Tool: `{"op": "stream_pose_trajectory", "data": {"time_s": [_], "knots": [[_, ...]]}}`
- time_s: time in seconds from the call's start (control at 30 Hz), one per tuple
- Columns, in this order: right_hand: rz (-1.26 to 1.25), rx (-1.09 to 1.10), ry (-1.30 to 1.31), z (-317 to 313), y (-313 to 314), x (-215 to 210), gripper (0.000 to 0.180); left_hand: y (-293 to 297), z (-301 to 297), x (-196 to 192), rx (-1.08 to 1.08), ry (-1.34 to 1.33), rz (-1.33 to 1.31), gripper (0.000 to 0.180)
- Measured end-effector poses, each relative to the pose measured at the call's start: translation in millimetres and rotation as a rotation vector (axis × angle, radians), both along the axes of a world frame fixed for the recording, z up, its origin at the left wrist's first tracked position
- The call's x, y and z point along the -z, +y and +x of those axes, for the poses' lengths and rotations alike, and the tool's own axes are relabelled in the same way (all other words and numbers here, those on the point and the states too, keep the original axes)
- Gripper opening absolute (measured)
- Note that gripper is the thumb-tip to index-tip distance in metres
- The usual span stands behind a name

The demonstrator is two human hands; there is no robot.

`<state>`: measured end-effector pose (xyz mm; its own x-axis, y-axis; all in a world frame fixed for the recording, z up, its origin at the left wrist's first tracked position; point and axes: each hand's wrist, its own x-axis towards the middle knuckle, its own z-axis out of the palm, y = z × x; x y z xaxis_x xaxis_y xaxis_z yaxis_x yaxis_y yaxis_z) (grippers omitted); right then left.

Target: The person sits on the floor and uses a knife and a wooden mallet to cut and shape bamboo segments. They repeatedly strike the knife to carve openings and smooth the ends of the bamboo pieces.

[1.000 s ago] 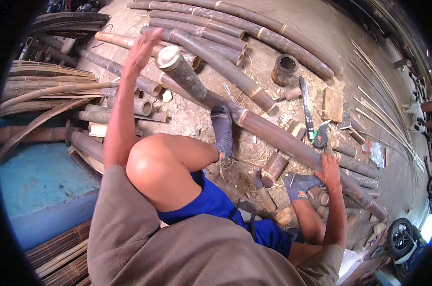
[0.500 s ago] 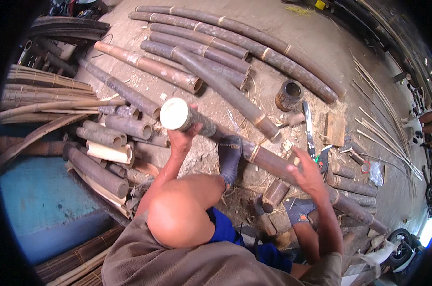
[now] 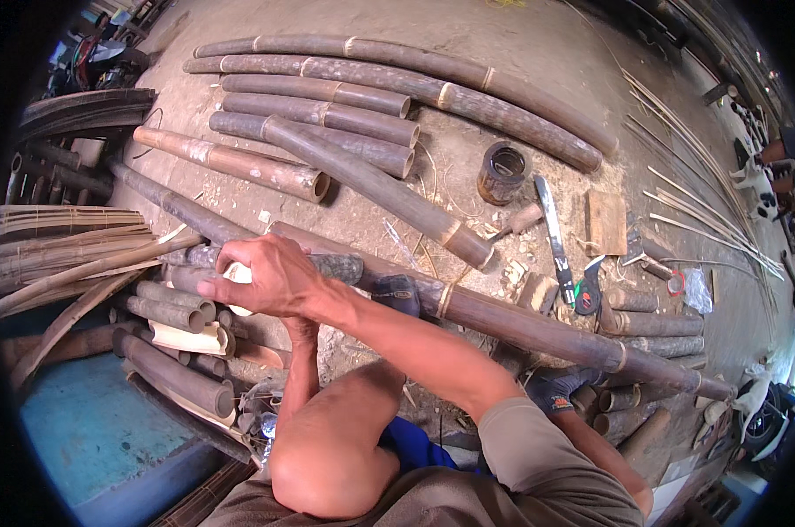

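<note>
My right hand (image 3: 274, 274) reaches across my body and curls over the pale cut end of a short grey-brown bamboo piece (image 3: 343, 267). Thumb and fingers close around its rim. Mostly hidden beneath that hand, my left hand (image 3: 302, 327) supports the same piece from below, its wrist rising beside my bent knee. Behind and under the piece runs a long brown bamboo pole (image 3: 529, 324), slanting down to the right. One of my feet, in a dark sock-like shoe (image 3: 395, 292), is against the pole. The other shoe (image 3: 555, 386) is below it.
Several bamboo poles (image 3: 371, 171) lie on the floor ahead. A dark round container (image 3: 503, 173), a long blade (image 3: 551, 230), a wooden block (image 3: 605, 223) and a hooked cutter (image 3: 589, 288) sit to the right. Cut bamboo pieces (image 3: 178, 314) are stacked at left beside a blue surface (image 3: 90, 439).
My right hand has swung left from above the long pole onto the pale end of the bamboo piece. The piece has dropped and shifted left in view, and the head view has turned.
</note>
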<state>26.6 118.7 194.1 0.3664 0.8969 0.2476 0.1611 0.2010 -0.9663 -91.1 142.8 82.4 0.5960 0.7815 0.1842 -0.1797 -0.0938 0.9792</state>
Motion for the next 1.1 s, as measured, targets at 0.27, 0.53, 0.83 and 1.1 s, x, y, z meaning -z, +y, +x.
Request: {"op": "stream_pose_trajectory", "data": {"time_s": [0.27,0.53,0.83,1.1], "knots": [[0.193,0.207,-0.026,-25.3,-19.8,12.1,0.045,0.1,-13.0,-17.4,-0.009,0.003,-0.039,0.064],[0.060,0.237,-0.030,-28.6,-2.9,-5.3,0.043,-4.8,-23.3,-14.5,-0.033,0.013,-0.055,0.064],[0.046,0.281,-0.079,-31.5,-0.3,-13.0,0.039,-5.3,-32.9,-17.5,-0.054,0.019,-0.078,0.064],[0.024,0.302,-0.055,-40.7,-2.7,-15.8,0.044,2.3,-36.8,-25.4,-0.051,0.001,-0.102,0.064]]}}
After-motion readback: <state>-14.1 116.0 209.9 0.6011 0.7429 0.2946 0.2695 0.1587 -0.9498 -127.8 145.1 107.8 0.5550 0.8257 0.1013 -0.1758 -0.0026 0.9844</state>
